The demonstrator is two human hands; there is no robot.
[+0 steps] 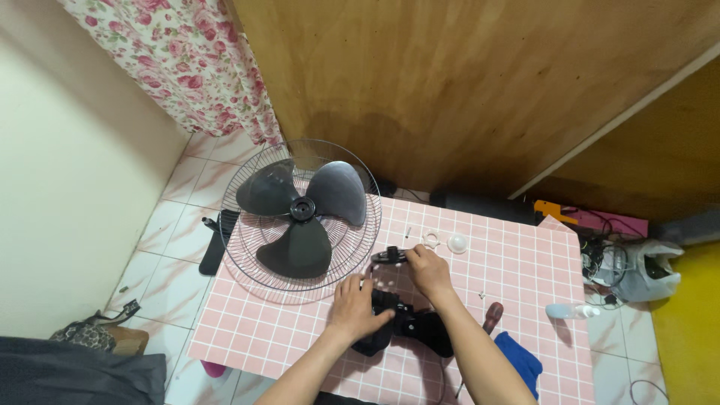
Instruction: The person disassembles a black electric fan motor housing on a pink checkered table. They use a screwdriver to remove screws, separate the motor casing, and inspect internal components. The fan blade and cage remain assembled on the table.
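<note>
Both hands (pixel 356 307) forward, fingers curled

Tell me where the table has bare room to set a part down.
Bare pink checked tabletop lies right of the white round cap, and at the near-left corner. Crowded: round wire fan guard, black motor housing under both hands.

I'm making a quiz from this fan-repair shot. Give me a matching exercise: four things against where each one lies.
Things:
1. black three-blade fan in wire grille
2. white round plastic cap
3. blue cloth
4. black fan motor housing

Places:
A. table's near right edge
B. under the left hand
C. table's far left corner
D. beyond the right hand

Pairs: 1-C, 2-D, 3-A, 4-B
</note>
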